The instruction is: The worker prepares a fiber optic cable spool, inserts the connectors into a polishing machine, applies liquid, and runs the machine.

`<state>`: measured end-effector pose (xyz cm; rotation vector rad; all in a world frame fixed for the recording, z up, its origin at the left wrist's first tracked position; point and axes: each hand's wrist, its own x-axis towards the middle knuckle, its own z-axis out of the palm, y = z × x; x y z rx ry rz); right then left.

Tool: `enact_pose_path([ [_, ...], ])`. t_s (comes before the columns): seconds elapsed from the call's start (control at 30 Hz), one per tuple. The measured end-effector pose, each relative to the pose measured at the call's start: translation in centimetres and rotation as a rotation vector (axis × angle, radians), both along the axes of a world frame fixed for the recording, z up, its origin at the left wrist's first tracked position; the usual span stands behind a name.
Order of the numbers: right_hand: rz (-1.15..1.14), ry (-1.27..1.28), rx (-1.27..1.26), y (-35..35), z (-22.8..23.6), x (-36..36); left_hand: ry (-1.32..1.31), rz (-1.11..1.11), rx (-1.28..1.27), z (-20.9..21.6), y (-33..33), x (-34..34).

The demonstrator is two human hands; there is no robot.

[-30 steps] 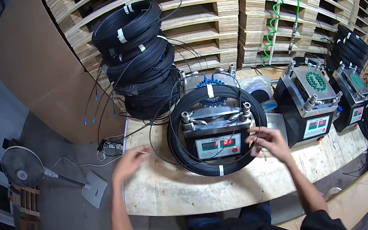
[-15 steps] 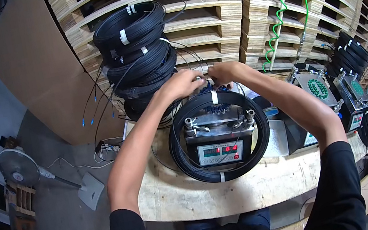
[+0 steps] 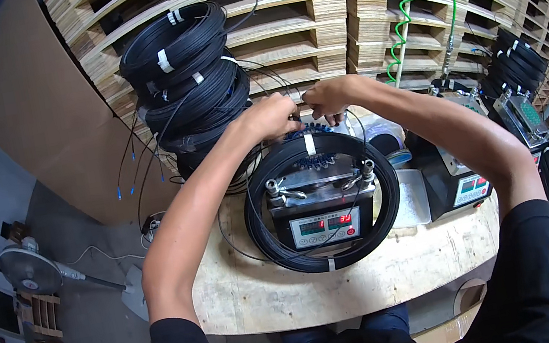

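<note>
Both my hands work close together above the far side of a boxy black machine (image 3: 368, 217) with a lit red display. My left hand (image 3: 277, 115) is closed, thumb and fingers pinched; what they hold, if anything, is too small to make out. My right hand (image 3: 335, 97) has its fingers curled downward around something I cannot make out. Just below them, small blue connectors (image 3: 317, 162) sit in a ring on the machine's top. A black cable coil (image 3: 367, 252), tied with white tape, encircles the machine's front. Metal clamps (image 3: 368, 171) stand at its upper corners.
Stacked black cable coils (image 3: 192, 98) rise at the far left, loose ends hanging. Wooden pallets (image 3: 305, 12) line the back. On the right are a second machine (image 3: 465, 191) and a clear tray (image 3: 411, 199). A fan (image 3: 30, 266) stands left of the wooden table (image 3: 274, 296).
My view has shifted slightly right. My hands have lifted a little from the connectors, and my right hand's fingers now hang further down. The digits on the display have changed.
</note>
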<state>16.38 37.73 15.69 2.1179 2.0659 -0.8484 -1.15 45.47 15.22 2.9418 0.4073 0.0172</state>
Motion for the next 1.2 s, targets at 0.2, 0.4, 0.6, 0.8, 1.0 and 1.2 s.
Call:
enact_pose_path([
  [0.2, 0.149, -0.11, 0.525, -3.8, -2.6, 1.1, 0.176, -0.13, 0.15, 0.1, -0.4, 2.4],
  [0.4, -0.024, 0.084, 0.763, -6.7, -5.1, -0.1, 0.228, -0.317, 0.107, 0.1, 1.6, 3.0],
  [0.6, -0.186, 0.162, 0.898, -7.9, -5.5, -1.2, 0.235, -0.313, 0.064, 0.5, 1.8, 3.3],
  [0.8, -0.262, 0.165, 0.955, -8.5, -6.0, -1.3, 0.307, -0.278, 0.037, -0.8, 2.9, 4.7],
  [1.0, -0.285, 0.203, 0.971, -9.0, -5.6, -1.9, 0.382, -0.278, 0.01, -0.4, 3.5, 5.1],
  [1.2, -0.247, 0.19, 0.996, -8.7, -6.1, -1.5, 0.38, -0.291, 0.016, 0.7, 2.3, 4.9],
])
